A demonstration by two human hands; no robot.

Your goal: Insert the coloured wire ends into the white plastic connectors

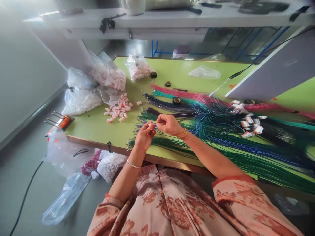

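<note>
Centrally, I am pinching an orange-and-white connector housing (pixel 151 126) in the left hand (pixel 143 137), the right hand (pixel 170 125), fingertips together, facing it just rightward, any wire indiscernible.

Orange-and-white connector (pixel 151 126) in left hand (pixel 144 137), right hand (pixel 170 125) just beside it

Peripheral items, fixed and loose.
On the raised white shelf (pixel 157 22), I see a white vessel (pixel 134 7); beyond the green bench (pixel 95 127), a purple-lidded container (pixel 181 51) stands near blue metal framing (pixel 152 48). Below the bench's left end, I locate a clear plastic sleeve (pixel 66 198); a black cable (pixel 26 192) crosses the grey floor (pixel 14 173).
</note>
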